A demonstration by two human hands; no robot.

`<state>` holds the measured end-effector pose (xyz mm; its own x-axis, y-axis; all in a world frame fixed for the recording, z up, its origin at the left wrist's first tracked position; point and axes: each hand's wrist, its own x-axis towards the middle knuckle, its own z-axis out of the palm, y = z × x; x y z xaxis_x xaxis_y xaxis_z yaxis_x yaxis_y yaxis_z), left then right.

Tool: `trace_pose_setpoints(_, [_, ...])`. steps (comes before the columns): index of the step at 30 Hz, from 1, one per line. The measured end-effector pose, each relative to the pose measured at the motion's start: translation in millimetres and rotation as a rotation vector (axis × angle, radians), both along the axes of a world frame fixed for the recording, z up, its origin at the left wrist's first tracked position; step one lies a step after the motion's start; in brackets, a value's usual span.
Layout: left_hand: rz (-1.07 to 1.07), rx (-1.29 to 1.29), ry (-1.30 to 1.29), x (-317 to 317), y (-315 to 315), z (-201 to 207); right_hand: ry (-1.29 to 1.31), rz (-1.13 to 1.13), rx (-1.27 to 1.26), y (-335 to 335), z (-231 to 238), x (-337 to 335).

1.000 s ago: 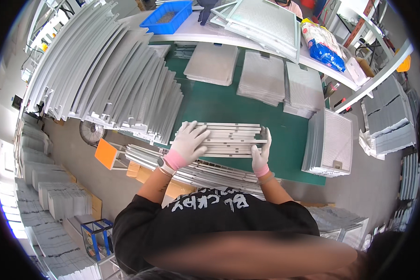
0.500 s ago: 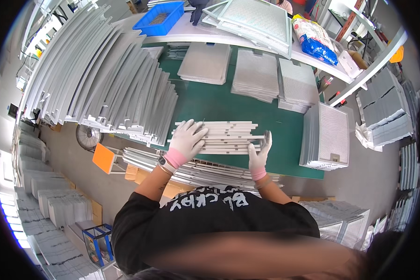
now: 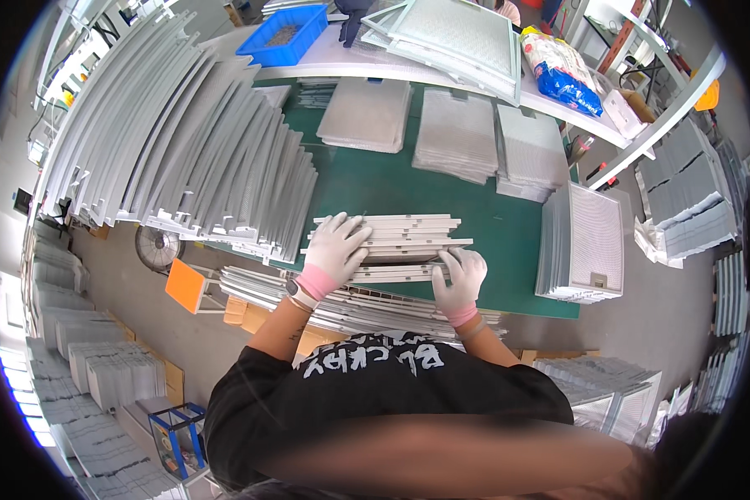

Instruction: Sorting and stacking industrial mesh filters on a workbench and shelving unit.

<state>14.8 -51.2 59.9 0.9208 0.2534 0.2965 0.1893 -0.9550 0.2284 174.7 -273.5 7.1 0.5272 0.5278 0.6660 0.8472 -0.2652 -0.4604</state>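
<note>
A row of slim white strips [image 3: 412,233] lies side by side on the green tabletop in front of me. A dark gap parts the far strips from a few nearer strips [image 3: 392,273]. My left hand [image 3: 333,254], in a white glove with a pink cuff, rests across their left ends, fingers spread. At the right ends is my right hand [image 3: 461,282], gloved the same way. Its index finger reaches the far strips and its thumb the nearer ones, with the two held apart. The undersides of both hands are hidden.
Upright pale panels [image 3: 183,142] crowd the table's left side. Mesh panel stacks [image 3: 457,137] stand at the back, another stack [image 3: 587,242] at the right edge. A shelf above holds a blue bin [image 3: 283,35] and a plastic bag [image 3: 562,71]. Long strips [image 3: 342,308] lie below the near edge.
My right hand has moved left and slightly nearer, its fingers now bent over the strips. A gap has opened between the strips. My left hand has hardly moved.
</note>
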Motion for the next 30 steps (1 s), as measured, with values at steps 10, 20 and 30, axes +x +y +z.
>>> trace_pose_setpoints(10, [-0.005,-0.016,0.034,-4,0,5,-0.097,0.066,-0.051,-5,10,-3])
trace_pose_setpoints(20, [0.014,0.027,0.132,-3,7,7,-0.098,0.121,-0.175,3,13,3])
trace_pose_setpoints(30, [-0.089,-0.065,0.074,-16,19,-2,0.000,0.029,-0.029,-6,-8,1])
